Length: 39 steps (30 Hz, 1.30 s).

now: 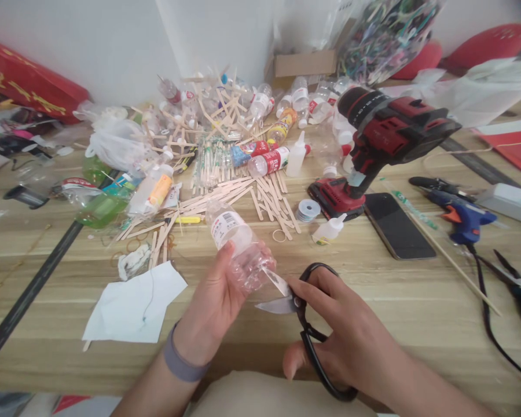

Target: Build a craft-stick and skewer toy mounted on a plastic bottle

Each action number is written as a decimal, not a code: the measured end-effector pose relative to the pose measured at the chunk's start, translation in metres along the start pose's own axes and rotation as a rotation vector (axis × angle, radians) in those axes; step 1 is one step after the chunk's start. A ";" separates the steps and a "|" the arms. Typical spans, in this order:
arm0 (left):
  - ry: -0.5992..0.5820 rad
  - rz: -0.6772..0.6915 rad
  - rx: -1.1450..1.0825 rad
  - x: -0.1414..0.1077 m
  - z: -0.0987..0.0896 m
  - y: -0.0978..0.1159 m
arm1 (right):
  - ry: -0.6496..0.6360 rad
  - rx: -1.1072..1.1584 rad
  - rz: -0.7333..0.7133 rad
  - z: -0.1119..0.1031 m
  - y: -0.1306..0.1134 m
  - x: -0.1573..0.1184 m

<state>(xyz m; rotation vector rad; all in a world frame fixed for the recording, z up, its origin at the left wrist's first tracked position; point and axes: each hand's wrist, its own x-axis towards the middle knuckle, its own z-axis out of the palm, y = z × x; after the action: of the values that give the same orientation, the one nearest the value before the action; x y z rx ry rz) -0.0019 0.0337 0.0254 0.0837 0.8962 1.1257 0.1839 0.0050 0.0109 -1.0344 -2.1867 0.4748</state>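
My left hand (pixel 219 295) grips a clear plastic bottle (pixel 242 243) with a white label and a barcode. The bottle is tilted, its base toward me and to the right. My right hand (pixel 342 318) holds black-handled scissors (pixel 301 304) with the blades apart. The upper blade's tip meets the bottle near its base; whether it has gone through the plastic I cannot tell. The lower blade stays clear of the bottle. Both hands are above the front part of the wooden table (pixel 243 330).
A red cordless drill (pixel 382 133) stands right of centre, beside a phone (pixel 399 226) and a blue glue gun (pixel 464 214). Behind the bottle lie wooden sticks (pixel 271 202) and several plastic bottles (pixel 299 98). White paper (pixel 132 307) rests on the left.
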 end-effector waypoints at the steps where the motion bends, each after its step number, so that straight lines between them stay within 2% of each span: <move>1: 0.001 -0.004 0.007 -0.001 0.000 0.000 | -0.003 -0.033 -0.012 0.000 0.001 0.000; 7: -0.020 0.004 0.036 -0.002 -0.003 0.003 | -0.027 -0.262 -0.108 -0.004 0.007 -0.002; 14: 0.070 -0.019 0.061 -0.002 0.002 0.006 | -0.062 -0.547 -0.214 -0.010 0.014 0.000; 19: 0.087 -0.024 0.051 -0.002 0.002 0.006 | -0.071 -0.611 -0.217 -0.009 0.018 -0.002; 22: -0.004 0.005 0.019 -0.004 0.001 0.007 | -0.045 -0.371 -0.127 -0.005 0.016 -0.002; 25: -0.162 0.076 -0.028 -0.006 -0.002 0.007 | -0.033 0.032 0.079 0.000 0.007 0.001; 27: -0.207 0.093 -0.019 -0.005 -0.003 0.006 | -0.011 0.219 0.180 0.004 0.001 0.003; 31: -0.199 0.145 -0.054 0.000 0.001 0.003 | 0.024 0.468 0.312 0.012 -0.006 0.002; 36: -0.179 0.189 -0.103 0.004 0.008 -0.001 | -0.032 0.759 0.511 0.024 -0.005 -0.005; 39: -0.172 0.194 -0.115 0.004 0.008 -0.002 | -0.064 1.033 0.557 0.033 -0.004 -0.008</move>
<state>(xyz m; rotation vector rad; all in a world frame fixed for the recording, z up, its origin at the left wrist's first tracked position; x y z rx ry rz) 0.0058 0.0385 0.0276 0.1732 0.6793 1.3274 0.1623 -0.0045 -0.0139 -0.9685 -1.3025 1.6677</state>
